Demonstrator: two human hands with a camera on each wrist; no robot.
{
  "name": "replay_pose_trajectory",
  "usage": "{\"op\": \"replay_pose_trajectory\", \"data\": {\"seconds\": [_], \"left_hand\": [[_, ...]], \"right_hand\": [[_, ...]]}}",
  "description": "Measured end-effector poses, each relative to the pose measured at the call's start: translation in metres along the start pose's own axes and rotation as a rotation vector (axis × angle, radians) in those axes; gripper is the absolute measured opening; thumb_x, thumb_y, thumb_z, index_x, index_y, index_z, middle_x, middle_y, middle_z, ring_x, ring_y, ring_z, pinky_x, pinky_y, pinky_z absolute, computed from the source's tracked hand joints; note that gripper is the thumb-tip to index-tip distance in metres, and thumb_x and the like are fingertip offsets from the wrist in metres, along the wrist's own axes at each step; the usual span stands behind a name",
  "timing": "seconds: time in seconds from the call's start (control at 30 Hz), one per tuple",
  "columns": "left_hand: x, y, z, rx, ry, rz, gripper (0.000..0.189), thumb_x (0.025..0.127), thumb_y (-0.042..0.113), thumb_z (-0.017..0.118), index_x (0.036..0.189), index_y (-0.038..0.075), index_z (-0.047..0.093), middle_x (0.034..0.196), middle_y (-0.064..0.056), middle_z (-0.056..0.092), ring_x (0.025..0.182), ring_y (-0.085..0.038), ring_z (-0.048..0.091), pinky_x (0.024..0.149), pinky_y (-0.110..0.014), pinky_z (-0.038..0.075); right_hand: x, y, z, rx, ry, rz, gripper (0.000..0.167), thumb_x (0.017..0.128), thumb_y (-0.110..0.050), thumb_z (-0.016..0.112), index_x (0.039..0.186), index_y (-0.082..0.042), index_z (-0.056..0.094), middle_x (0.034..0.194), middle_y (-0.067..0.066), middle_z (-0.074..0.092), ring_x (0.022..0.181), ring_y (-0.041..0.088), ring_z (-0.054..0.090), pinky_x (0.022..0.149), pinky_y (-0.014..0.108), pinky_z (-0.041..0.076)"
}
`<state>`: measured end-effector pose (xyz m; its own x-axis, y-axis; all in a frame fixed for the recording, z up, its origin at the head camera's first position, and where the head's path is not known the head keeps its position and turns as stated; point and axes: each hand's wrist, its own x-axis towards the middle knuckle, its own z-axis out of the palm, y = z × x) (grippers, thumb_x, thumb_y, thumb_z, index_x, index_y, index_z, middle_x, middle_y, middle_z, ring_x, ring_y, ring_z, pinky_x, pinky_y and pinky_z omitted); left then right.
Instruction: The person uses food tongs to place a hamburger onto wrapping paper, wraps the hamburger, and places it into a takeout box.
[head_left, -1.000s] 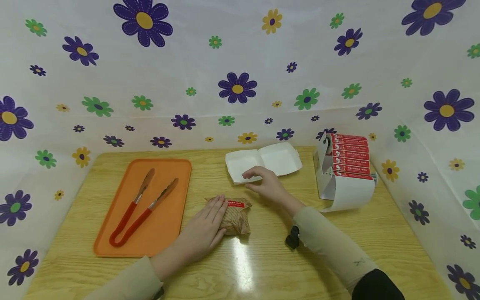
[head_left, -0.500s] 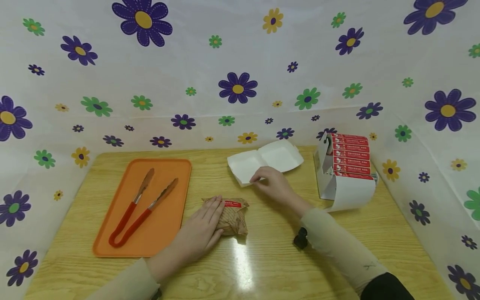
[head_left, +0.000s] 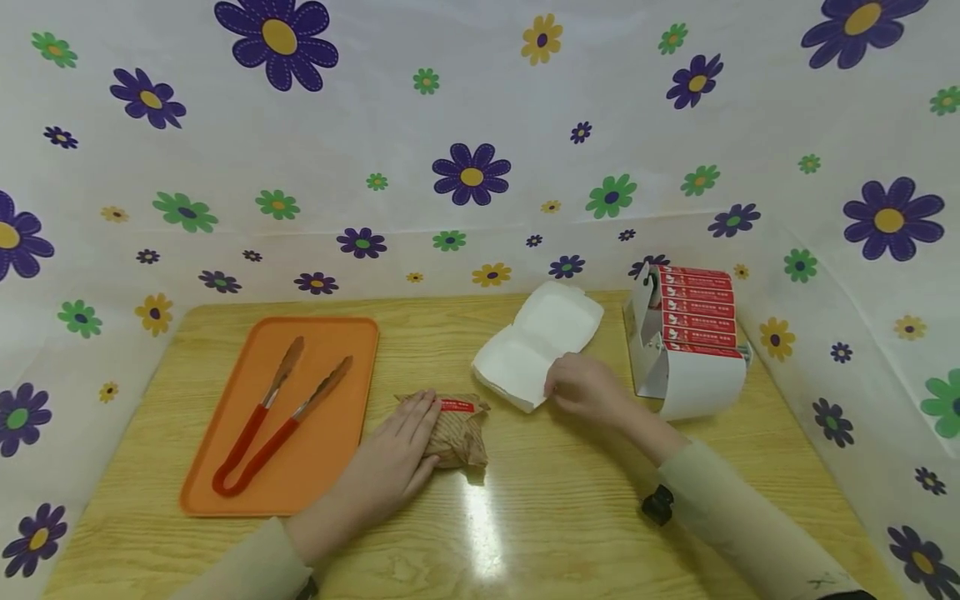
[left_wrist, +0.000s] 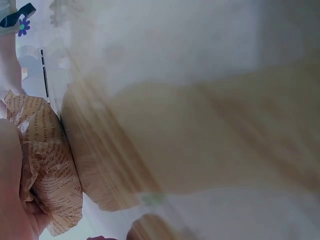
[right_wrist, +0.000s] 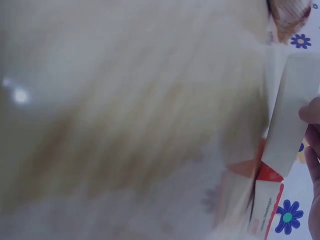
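My left hand [head_left: 401,442] lies with straight fingers on the left part of a wrapped package [head_left: 459,437] in brown printed paper. A red label sits on its top. What is inside is hidden. In the left wrist view the crumpled wrapping [left_wrist: 56,175] shows beside the hand [left_wrist: 11,175]. Farther right, my right hand [head_left: 588,387] pinches the near right edge of an open white takeout box [head_left: 517,358], whose lid half lies spread toward the back. The right wrist view shows the thumb on the box's white wall [right_wrist: 290,110].
An orange tray [head_left: 341,433] on the left bears red-handled tongs [head_left: 251,450]. At the back right stands a dispenser with a roll of red-and-white labels [head_left: 697,312], its backing strip [head_left: 705,383] hanging forward. A flowered sheet [head_left: 360,125] encloses the wooden table [head_left: 570,533].
My right hand has taken hold of the takeout box, pulled it right and nearer, and turned it. The left hand stays on the package, which has shifted slightly left.
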<state>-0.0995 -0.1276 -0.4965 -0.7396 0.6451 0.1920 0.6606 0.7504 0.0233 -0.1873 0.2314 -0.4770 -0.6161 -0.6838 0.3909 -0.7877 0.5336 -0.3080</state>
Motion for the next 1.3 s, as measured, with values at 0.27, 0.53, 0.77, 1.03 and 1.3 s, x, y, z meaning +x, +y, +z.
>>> {"op": "replay_pose_trajectory", "data": {"seconds": [0.27,0.53,0.77,1.03,1.3], "left_hand": [[0.001,-0.001,0.002,0.006,-0.005,-0.002,0.073,0.107,0.038,0.058,0.161,-0.006,0.037,0.168,-0.023,0.04,0.157,-0.036,0.04,0.129,-0.047,0.039],[0.001,-0.002,0.0,0.003,-0.017,-0.006,0.073,0.107,0.038,0.057,0.162,-0.005,0.035,0.169,-0.022,0.038,0.158,-0.036,0.039,0.129,-0.047,0.038],[0.001,-0.004,0.001,0.007,0.011,0.007,0.074,0.105,0.038,0.061,0.161,-0.006,0.038,0.168,-0.023,0.041,0.155,-0.037,0.043,0.127,-0.048,0.041],[0.003,-0.007,0.003,0.032,0.03,0.005,0.075,0.104,0.038,0.062,0.16,-0.007,0.039,0.166,-0.024,0.043,0.154,-0.037,0.044,0.126,-0.048,0.042],[0.005,-0.006,0.001,0.043,0.005,-0.035,0.074,0.105,0.041,0.06,0.16,-0.005,0.04,0.167,-0.023,0.042,0.154,-0.036,0.044,0.126,-0.048,0.043]], "right_hand": [[-0.027,0.001,-0.006,-0.103,-0.037,-0.082,0.024,0.077,0.006,0.08,0.079,-0.014,0.067,0.086,-0.003,0.069,0.086,0.017,0.065,0.083,0.04,0.059],[-0.038,0.007,-0.015,-0.111,0.007,-0.153,0.034,0.069,0.012,0.089,0.076,-0.013,0.068,0.085,-0.002,0.069,0.086,0.017,0.065,0.079,0.036,0.058],[-0.041,0.008,-0.011,-0.051,0.03,-0.144,0.033,0.069,0.012,0.09,0.076,-0.013,0.07,0.091,-0.002,0.073,0.088,0.017,0.067,0.078,0.036,0.06],[-0.041,0.012,-0.004,0.0,0.063,-0.116,0.033,0.072,0.016,0.086,0.077,-0.012,0.068,0.093,0.001,0.074,0.09,0.019,0.068,0.078,0.039,0.062],[-0.04,0.011,-0.003,-0.018,0.067,-0.108,0.03,0.073,0.015,0.085,0.081,-0.011,0.072,0.097,0.003,0.078,0.094,0.022,0.072,0.085,0.043,0.063]]}}
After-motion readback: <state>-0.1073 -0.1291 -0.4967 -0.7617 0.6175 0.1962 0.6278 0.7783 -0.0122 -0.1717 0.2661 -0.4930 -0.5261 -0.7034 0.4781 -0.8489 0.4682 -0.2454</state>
